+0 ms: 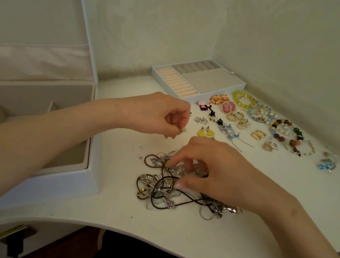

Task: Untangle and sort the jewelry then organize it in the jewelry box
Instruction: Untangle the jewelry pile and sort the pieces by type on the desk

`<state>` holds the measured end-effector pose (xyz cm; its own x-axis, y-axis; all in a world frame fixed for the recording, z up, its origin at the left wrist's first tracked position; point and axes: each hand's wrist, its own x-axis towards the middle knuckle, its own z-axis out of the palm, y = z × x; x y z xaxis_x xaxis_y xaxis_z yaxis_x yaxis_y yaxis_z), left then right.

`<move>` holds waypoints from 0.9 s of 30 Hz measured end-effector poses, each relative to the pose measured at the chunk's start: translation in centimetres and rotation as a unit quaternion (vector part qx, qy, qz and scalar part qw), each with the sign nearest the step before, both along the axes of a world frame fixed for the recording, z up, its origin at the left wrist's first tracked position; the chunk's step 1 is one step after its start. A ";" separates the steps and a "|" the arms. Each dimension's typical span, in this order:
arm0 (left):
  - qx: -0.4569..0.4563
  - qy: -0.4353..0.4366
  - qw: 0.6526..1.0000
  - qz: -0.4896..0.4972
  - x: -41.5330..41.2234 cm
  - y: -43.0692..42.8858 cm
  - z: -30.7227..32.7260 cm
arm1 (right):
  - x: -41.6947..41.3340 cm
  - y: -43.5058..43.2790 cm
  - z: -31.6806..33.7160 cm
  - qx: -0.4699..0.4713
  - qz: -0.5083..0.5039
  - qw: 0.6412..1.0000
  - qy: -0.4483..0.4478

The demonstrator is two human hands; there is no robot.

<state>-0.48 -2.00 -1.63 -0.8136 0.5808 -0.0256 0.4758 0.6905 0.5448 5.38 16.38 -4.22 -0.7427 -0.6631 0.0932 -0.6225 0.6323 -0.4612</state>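
Left hand [158, 113]: pinching one pale bead [183, 130].
Right hand [219, 174]: in one tangle [155, 184] near the front edge of the table [171, 229]; grip, we cannot tell.

A white table [171, 229] with a curved front edge is shown, and a tangled heap [155, 186] of chains and dark cords is laid near that edge. Just left of the heap an open white jewelry box [89, 180] is set, and well beyond the heap a compartmented tray [194, 81] is placed by the wall. Beyond and right of the heap, sorted pieces are spread: yellow earrings [203, 132], gold rectangular earrings [258, 134], beaded bracelets [284, 129].
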 end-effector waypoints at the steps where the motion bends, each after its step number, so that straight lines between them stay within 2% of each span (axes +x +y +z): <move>1: 0.000 0.002 1.000 0.001 0.0 0.0 0.0 | 0.0 -0.3 0.0 0.025 0.010 1.000 -0.010; 3: -0.001 0.003 1.000 0.002 -0.1 -0.1 0.0 | 0.1 -0.5 0.0 0.027 0.017 0.999 -0.015; 9: -0.006 0.006 1.000 -0.004 -0.1 0.0 -0.2 | 0.4 1.1 0.5 -0.092 -0.027 0.994 -0.053; 12: -0.006 0.005 1.000 -0.004 -0.1 0.1 -0.2 | 0.6 1.9 0.5 -0.120 -0.032 0.990 -0.061; 21: -0.008 -0.004 1.000 -0.004 -0.1 0.0 -0.3 | 0.6 3.2 -0.6 -0.032 0.007 0.999 -0.044; 25: -0.013 -0.002 1.000 -0.005 -0.1 0.0 -0.3 | 0.3 2.5 0.3 -0.124 -0.009 0.992 -0.038; 27: -0.018 -0.003 1.000 -0.006 0.0 0.1 -0.2 | 0.2 1.3 0.6 -0.119 -0.009 0.993 -0.014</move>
